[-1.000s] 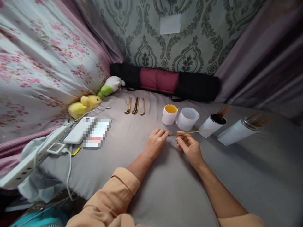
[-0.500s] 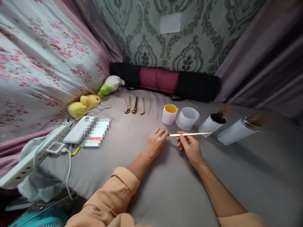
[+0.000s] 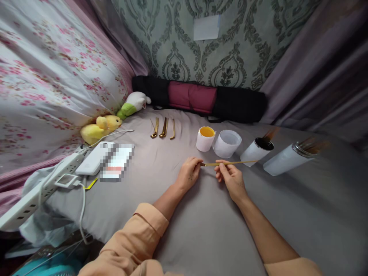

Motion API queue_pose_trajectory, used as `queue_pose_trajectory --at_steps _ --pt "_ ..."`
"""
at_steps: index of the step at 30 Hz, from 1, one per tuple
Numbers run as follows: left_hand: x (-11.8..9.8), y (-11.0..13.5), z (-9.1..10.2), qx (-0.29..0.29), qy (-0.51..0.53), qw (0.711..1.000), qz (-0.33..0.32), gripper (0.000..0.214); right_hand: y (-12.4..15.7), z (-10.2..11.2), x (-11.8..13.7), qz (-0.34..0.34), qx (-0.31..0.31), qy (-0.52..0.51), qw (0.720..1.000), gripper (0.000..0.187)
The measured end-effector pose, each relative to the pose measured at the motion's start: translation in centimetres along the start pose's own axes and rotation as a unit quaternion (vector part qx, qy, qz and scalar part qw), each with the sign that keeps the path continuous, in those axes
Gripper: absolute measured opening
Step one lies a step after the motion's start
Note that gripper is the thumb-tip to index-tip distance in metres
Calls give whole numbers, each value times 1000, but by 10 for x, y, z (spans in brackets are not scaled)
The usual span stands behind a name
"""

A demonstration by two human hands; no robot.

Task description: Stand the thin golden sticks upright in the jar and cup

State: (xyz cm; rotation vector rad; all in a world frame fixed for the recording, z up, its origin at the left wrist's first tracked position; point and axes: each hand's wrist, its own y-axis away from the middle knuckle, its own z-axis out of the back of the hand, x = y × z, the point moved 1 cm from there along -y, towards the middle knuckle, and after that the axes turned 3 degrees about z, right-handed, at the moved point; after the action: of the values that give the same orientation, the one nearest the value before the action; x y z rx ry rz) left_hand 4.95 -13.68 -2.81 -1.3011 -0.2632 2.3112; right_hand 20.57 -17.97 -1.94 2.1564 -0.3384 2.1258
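Observation:
A long, thin gold-coloured stick (image 3: 238, 163) lies nearly level between my hands above the grey sheet (image 3: 207, 207). It tapers to the right and has a darker left end. My left hand (image 3: 189, 171) pinches that left end in closed fingertips. With thumb and fingers, my right hand (image 3: 230, 177) grips it nearer the middle. Just beyond my hands stand a white tub with yellow inside (image 3: 204, 142) and a translucent white tub (image 3: 227, 147). Farther right are a white can with a dark inside and brown tips sticking out (image 3: 254, 153), and a taller container of thin brown sticks (image 3: 283, 161).
Several slim gold pieces with bent ends (image 3: 163, 129) lie at the back. At left are a white power strip (image 3: 46, 180), a white power bank (image 3: 93, 159), cables, a blurred-out phone-like object (image 3: 117, 163) and plush toys (image 3: 100, 128). A black and maroon bag (image 3: 192, 96) lies along the wall.
The stick has turned slightly, its bright glare giving way to a duller gold. My left hand has rolled a little at the stick's end; my right hand stays nearly in place.

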Motion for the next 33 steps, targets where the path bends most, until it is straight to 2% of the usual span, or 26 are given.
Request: queue_pose_trajectory --at_steps 5,9,12,23,33 --pt "-1 -2 -2 0 117 986 122 19 -2 3 -3 -4 -22 -4 1000 30" --pt "-3 -4 -4 12 273 932 237 24 -3 5 -4 -1 -41 9 999 33" --pt "-6 -5 -4 18 343 897 278 28 -2 5 -3 -2 -49 16 999 34" --pt "-11 -1 -7 132 453 816 333 34 -1 5 0 4 -59 22 998 31" --pt "-10 2 -7 209 503 768 338 30 1 5 3 27 -35 34 998 27"
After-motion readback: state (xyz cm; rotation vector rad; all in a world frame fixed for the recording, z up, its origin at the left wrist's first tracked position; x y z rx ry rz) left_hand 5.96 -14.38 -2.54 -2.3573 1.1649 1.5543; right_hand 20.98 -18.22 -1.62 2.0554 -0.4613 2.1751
